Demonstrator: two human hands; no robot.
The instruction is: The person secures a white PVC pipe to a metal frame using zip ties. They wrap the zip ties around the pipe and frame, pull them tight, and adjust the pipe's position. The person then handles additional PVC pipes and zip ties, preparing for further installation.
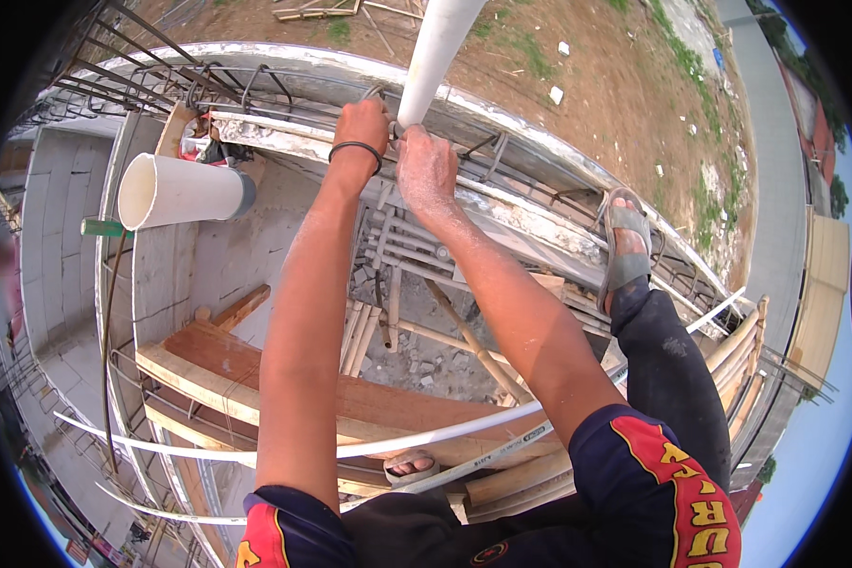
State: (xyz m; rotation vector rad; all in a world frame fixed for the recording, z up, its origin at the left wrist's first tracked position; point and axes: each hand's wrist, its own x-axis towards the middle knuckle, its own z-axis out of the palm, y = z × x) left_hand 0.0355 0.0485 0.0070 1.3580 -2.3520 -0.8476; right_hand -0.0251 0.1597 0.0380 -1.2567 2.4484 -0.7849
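Observation:
Both my arms reach forward over a narrow concrete beam trough with steel reinforcing bars [279, 112]. My left hand [363, 126], with a dark band at the wrist, is closed beside the foot of an upright white pipe [435, 62]. A small metal loop shows just past its knuckles. My right hand [427, 170], dusty and pale, is curled into a grip right below and against the pipe's lower end. The fingers' undersides are turned away, so what either hand grips is hidden. The pipe leans slightly right and leaves the picture at the top.
A wide white pipe [185, 192] lies at the left near a green tube end [104, 228]. Thin white pipes [454, 431] cross wooden boards [246, 398] close to me. My sandalled right foot [627, 237] rests on the beam. Below opens a rubble-strewn drop [426, 364] with bamboo poles.

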